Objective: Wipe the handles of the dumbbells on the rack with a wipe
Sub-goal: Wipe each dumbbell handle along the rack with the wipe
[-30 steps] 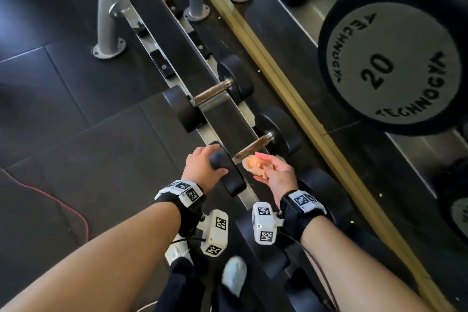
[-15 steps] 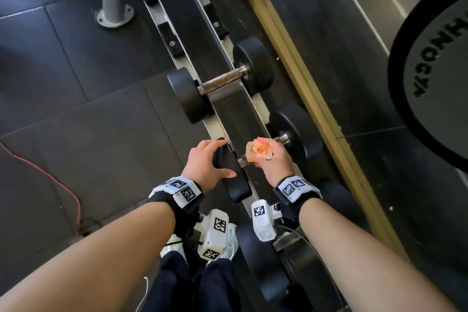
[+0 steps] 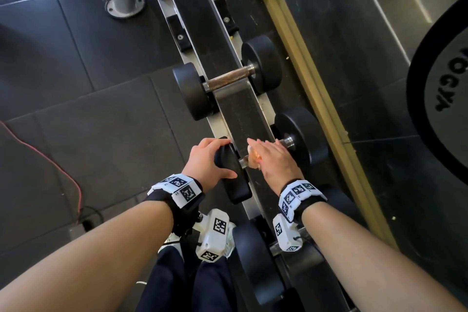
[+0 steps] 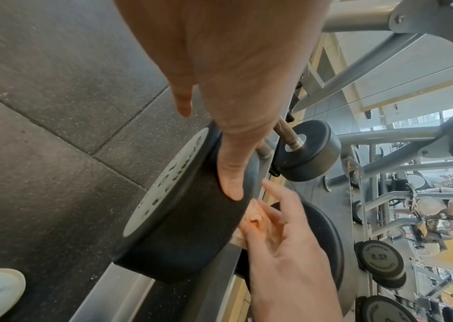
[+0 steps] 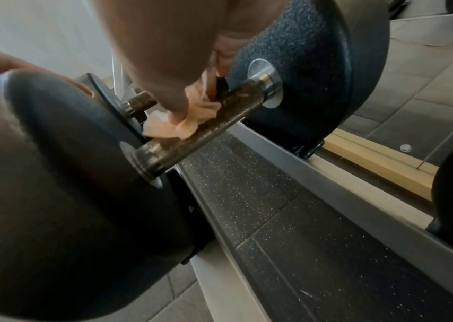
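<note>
On the rack (image 3: 238,114) lies a black dumbbell with a rusty knurled handle (image 5: 220,122). My left hand (image 3: 207,159) grips its near head (image 3: 233,185), fingers curled over the top and thumb along the rim (image 4: 230,180). My right hand (image 3: 274,159) lies palm down over the handle. Its thumb and fingers pinch a crumpled peach wipe (image 3: 253,158) against the bar (image 5: 192,117). The far head (image 3: 304,139) stands just beyond the fingers. Most of the handle is hidden under the hand in the head view.
A second dumbbell (image 3: 228,80) with a bare handle sits further along the rack. Another black head (image 3: 255,261) is near my knees. A wooden strip (image 3: 316,99) and mirror run along the right, a large weight disc (image 3: 445,114) looms at the right edge, and a red cable (image 3: 63,175) crosses the floor.
My right hand has turned from a raised fist holding the wipe to palm down over the handle. My left hand stays on the near head. The head view has dropped closer.
</note>
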{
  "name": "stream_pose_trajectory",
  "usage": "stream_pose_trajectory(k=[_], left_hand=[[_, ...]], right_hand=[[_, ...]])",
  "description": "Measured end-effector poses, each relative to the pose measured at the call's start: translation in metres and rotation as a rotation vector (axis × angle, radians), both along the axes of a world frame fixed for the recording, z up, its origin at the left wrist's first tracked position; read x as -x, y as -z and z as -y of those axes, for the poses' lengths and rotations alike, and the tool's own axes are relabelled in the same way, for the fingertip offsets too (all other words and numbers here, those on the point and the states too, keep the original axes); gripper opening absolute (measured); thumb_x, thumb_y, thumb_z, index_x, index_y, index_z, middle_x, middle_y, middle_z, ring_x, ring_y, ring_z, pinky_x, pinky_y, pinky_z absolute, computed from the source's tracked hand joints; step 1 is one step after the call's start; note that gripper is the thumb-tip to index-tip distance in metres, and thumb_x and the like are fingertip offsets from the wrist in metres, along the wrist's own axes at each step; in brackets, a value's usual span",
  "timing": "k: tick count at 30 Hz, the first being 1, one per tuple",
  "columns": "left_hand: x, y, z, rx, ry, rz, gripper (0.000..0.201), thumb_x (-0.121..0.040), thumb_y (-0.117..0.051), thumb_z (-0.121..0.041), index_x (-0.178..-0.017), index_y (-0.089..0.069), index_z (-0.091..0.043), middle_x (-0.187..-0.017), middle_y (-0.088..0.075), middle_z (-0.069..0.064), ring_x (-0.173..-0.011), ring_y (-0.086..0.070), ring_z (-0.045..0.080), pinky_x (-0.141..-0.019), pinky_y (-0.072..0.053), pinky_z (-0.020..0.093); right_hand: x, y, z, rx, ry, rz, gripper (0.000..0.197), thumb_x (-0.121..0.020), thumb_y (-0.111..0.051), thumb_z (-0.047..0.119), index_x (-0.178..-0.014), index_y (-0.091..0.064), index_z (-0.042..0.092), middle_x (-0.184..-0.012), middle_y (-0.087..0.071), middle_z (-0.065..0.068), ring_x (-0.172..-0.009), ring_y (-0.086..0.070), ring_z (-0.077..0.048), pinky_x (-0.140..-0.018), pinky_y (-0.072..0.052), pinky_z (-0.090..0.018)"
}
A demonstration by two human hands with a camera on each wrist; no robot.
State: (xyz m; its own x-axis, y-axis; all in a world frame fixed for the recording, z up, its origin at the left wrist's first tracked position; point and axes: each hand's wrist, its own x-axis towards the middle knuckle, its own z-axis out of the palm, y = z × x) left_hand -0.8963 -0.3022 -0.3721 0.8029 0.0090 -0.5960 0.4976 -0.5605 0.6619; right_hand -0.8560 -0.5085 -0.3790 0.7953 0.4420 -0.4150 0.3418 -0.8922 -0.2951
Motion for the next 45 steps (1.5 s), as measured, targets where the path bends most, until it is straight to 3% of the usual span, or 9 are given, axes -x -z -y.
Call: stream_pose_trajectory(k=[3, 9, 15, 22, 25, 30, 34, 39, 45], left_hand=[[0.001, 0.0, 0.0, -0.001, 0.001, 0.003, 0.085, -0.066, -0.089, -0.03, -0.141, -0.047, -0.035, -0.14, -0.042, -0.004, -0.13, -0.034, 0.023, -0.112, -0.032, 0.04], [0.0, 0.0, 0.0, -0.015, 0.023, -0.011, 0.087, -0.069, -0.087, -0.031, -0.143, -0.044, -0.033, -0.144, -0.039, -0.005, -0.13, -0.032, 0.024, -0.111, -0.029, 0.037], [0.0, 0.0, 0.0, -0.025, 0.026, -0.007, 0.086, -0.069, -0.087, -0.032, -0.144, -0.044, -0.033, -0.146, -0.039, -0.005, -0.132, -0.031, 0.024, -0.112, -0.028, 0.037], [0.0, -0.001, -0.001, -0.032, 0.036, -0.008, 0.086, -0.07, -0.086, -0.034, -0.145, -0.042, -0.034, -0.147, -0.038, -0.005, -0.132, -0.031, 0.024, -0.111, -0.026, 0.035], [0.0, -0.002, -0.001, -0.028, 0.037, -0.012, 0.086, -0.071, -0.085, -0.034, -0.145, -0.042, -0.034, -0.146, -0.037, -0.006, -0.132, -0.031, 0.023, -0.111, -0.027, 0.036], [0.0, 0.0, -0.002, -0.017, 0.042, -0.012, 0.086, -0.072, -0.085, -0.034, -0.145, -0.041, -0.035, -0.145, -0.037, -0.007, -0.131, -0.03, 0.022, -0.11, -0.028, 0.037], [0.001, 0.003, -0.003, -0.016, 0.041, -0.009, 0.085, -0.072, -0.085, -0.034, -0.144, -0.041, -0.037, -0.145, -0.037, -0.007, -0.131, -0.03, 0.022, -0.109, -0.029, 0.039], [0.001, 0.005, -0.002, -0.021, 0.033, -0.004, 0.085, -0.07, -0.086, -0.036, -0.144, -0.042, -0.036, -0.144, -0.037, -0.007, -0.13, -0.03, 0.023, -0.108, -0.028, 0.037], [0.001, 0.006, -0.002, -0.024, 0.033, -0.001, 0.085, -0.07, -0.086, -0.037, -0.143, -0.041, -0.039, -0.144, -0.037, -0.009, -0.129, -0.03, 0.021, -0.107, -0.03, 0.037]], right_hand=[[0.002, 0.001, 0.003, -0.008, -0.036, -0.006, 0.055, -0.093, -0.053, -0.002, -0.141, -0.051, 0.025, -0.159, -0.032, 0.001, -0.147, -0.026, -0.02, -0.119, -0.023, -0.032], [0.013, -0.001, 0.008, 0.022, -0.11, 0.027, 0.064, -0.093, -0.058, 0.005, -0.15, -0.038, 0.024, -0.161, -0.025, 0.003, -0.15, -0.019, -0.017, -0.115, -0.033, -0.035], [0.022, 0.008, 0.002, 0.088, -0.253, 0.001, 0.073, -0.093, -0.05, 0.001, -0.157, -0.019, 0.017, -0.164, -0.015, -0.002, -0.153, -0.007, -0.017, -0.121, 0.002, -0.029], [0.005, 0.003, 0.015, 0.164, -0.142, 0.054, 0.078, -0.084, -0.06, 0.0, -0.153, -0.026, 0.015, -0.16, -0.027, -0.004, -0.151, -0.018, -0.022, -0.123, -0.004, -0.034], [-0.003, 0.003, 0.018, 0.154, -0.105, 0.079, 0.062, -0.082, -0.064, 0.001, -0.139, -0.045, 0.015, -0.147, -0.045, -0.006, -0.143, -0.035, -0.026, -0.12, -0.021, -0.034], [-0.014, -0.003, 0.009, 0.049, -0.042, 0.221, 0.028, -0.073, -0.077, 0.003, -0.098, -0.073, 0.015, -0.092, -0.068, -0.003, -0.087, -0.057, -0.024, -0.078, -0.05, -0.035], [0.0, -0.002, 0.002, -0.029, 0.035, 0.053, 0.022, -0.089, -0.06, 0.014, -0.104, -0.061, 0.03, -0.089, -0.053, 0.003, -0.076, -0.051, -0.014, -0.07, -0.052, -0.028], [0.001, -0.007, -0.002, -0.112, -0.017, -0.119, 0.034, -0.093, -0.037, 0.018, -0.116, -0.061, 0.026, -0.099, -0.059, -0.004, -0.085, -0.062, -0.022, -0.076, -0.055, -0.035], [-0.02, -0.002, 0.019, 0.074, 0.097, 0.085, 0.015, -0.091, -0.056, 0.006, -0.092, -0.06, 0.02, -0.093, -0.062, 0.004, -0.092, -0.06, -0.018, -0.075, -0.054, -0.033]])
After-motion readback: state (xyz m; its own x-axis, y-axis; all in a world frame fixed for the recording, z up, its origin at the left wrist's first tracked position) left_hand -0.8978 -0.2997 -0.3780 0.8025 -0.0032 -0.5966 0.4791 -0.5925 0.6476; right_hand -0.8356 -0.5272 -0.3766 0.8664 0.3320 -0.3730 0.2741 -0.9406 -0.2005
